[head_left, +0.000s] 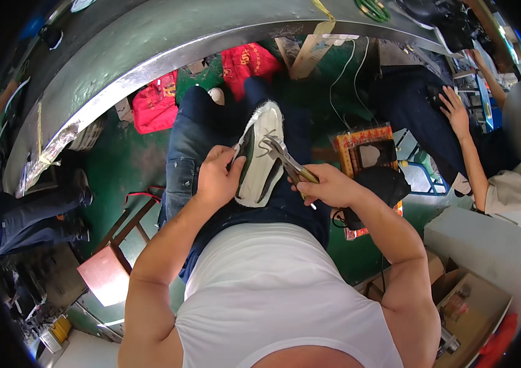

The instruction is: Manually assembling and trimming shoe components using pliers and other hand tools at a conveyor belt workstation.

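1. The right hand [331,185] grasps the pliers [289,164] by their handles, fingers wrapped around them; their head points away from it, up and left, over the shoe.
2. The left hand [214,178] pinches the near-side edge of the shoe [254,178] between thumb and fingers.
3. The shoe lies between the two hands, on the lap [190,135], its pale face up and its ragged, frayed end pointing away beyond both hands.
4. The step in hand looks like working the shoe's material with the pliers while the left hand steadies it. Whether the jaws have bitten on anything, I cannot tell.
5. The next move seems to call for a firm left pinch, the jaws set squarely on the chosen bit of material, and a controlled squeeze that spares the surface around it.
6. Just beyond the right hand, to its right, lie a black bag [380,187] and an orange packet [347,156].
7. Farther ahead of the left hand are two red bags [155,107] [245,64], then the bench [150,46].
8. Well to the right of the right hand is a co-worker's hand [455,113], apart from the shoe.
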Demonstrator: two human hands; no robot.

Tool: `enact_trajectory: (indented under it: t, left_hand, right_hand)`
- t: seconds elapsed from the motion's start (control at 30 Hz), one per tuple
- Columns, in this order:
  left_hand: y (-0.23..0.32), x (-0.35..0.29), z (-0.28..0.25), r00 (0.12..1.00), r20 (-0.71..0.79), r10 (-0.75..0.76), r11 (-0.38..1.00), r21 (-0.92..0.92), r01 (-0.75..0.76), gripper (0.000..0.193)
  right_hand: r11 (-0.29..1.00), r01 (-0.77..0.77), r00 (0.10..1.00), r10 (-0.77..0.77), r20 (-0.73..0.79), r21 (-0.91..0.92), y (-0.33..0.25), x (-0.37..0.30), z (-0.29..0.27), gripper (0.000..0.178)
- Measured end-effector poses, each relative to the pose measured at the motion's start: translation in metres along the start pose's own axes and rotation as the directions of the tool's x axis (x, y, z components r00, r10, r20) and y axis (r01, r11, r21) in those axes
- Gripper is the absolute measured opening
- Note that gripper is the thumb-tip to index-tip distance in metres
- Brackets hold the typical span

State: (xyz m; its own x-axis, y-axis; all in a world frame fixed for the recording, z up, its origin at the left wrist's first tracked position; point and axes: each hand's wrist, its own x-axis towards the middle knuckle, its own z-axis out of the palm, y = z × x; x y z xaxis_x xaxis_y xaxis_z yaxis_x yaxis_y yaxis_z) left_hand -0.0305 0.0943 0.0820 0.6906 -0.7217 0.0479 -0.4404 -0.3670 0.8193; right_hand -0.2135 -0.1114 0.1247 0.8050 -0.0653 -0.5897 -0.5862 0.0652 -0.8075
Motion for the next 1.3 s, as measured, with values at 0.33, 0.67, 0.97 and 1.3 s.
enact_trajectory:
  t: [0.33,0.67,0.97,1.3]
  left_hand:
    - [0.001,-0.014,0.003,0.919,-0.191,0.346,0.937,0.121,-0.328,0.016]
    - [0.011,-0.013,0.011,0.895,-0.175,0.409,0.910,0.144,-0.388,0.016]
    - [-0.005,0.000,0.010,0.965,-0.228,0.129,0.971,-0.169,-0.169,0.025]
    - [-0.065,0.006,0.022,0.919,0.394,-0.033,0.882,-0.420,0.212,0.087]
  right_hand:
    - [0.806,0.110,0.992,-0.053,0.115,-0.581,-0.050,0.003,-0.014,0.024]
    - [0.553,0.123,0.980,0.065,0.189,-0.824,-0.081,0.009,-0.012,0.042]
    - [0.630,-0.364,0.716,0.661,0.226,-0.686,-0.134,0.054,-0.029,0.049]
    - [0.469,0.294,0.926,0.076,0.370,-0.833,-0.054,0.084,-0.059,0.027]
